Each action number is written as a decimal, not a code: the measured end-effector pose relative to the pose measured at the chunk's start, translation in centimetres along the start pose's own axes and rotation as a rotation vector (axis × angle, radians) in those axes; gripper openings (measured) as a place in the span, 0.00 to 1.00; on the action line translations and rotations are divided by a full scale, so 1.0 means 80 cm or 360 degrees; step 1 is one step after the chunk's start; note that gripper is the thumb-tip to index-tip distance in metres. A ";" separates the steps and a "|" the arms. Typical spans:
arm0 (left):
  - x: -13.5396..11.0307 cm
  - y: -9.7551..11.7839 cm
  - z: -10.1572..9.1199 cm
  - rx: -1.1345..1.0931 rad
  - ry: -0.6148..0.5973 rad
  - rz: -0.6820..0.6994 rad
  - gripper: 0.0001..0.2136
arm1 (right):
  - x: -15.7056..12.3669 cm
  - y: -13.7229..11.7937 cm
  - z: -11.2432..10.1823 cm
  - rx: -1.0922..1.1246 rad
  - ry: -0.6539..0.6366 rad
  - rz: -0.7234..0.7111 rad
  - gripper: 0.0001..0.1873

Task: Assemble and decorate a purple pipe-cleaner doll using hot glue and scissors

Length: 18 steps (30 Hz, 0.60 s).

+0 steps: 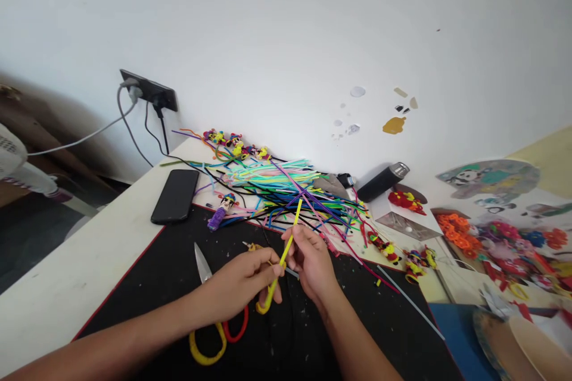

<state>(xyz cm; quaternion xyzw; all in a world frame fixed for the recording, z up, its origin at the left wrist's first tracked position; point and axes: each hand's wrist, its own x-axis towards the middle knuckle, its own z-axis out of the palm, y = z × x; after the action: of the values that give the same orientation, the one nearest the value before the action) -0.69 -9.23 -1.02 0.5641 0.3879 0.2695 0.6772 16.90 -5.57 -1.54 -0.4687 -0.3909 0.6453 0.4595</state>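
My left hand [243, 283] and my right hand [313, 259] meet over a black mat [179, 274], both pinching one yellow pipe cleaner [286, 253]. Its upper end sticks up toward a pile of coloured pipe cleaners [286, 187]; its lower end curls into a loop below my left fingers. A pair of scissors [210, 303] with yellow and red handles lies on the mat under my left wrist, blade pointing away.
A black phone [176, 195] lies on the white table at left, below a wall socket with cables [149, 92]. Small pipe-cleaner figures [235, 143] stand by the wall. A dark cylinder [382, 181], more figures and colourful craft pieces [500, 238] crowd the right side.
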 end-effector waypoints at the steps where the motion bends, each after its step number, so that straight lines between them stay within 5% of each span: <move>1: -0.004 0.003 -0.005 0.0197 0.0056 0.0042 0.18 | -0.001 -0.001 -0.001 0.0002 0.0006 0.0009 0.29; 4: -0.018 0.009 -0.041 0.0843 0.0456 0.0146 0.15 | -0.005 0.000 -0.007 0.0027 0.0014 0.0029 0.30; 8: -0.031 0.001 -0.110 0.1393 0.1050 -0.0141 0.16 | -0.012 0.008 -0.017 0.0045 -0.0033 0.0052 0.30; 12: -0.035 -0.019 -0.148 0.1630 0.1079 -0.0360 0.18 | -0.014 0.018 -0.014 0.0053 -0.0081 0.0083 0.29; 18: -0.019 -0.037 -0.152 0.1738 0.1018 -0.0451 0.21 | -0.017 0.032 -0.006 0.0019 -0.0186 0.0117 0.28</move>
<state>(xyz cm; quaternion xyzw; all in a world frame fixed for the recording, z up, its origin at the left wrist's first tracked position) -11.87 -4.36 -4.29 0.6626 0.7224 0.0962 0.1729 16.96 -7.55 -3.71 -0.4414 -0.3958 0.6903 0.4147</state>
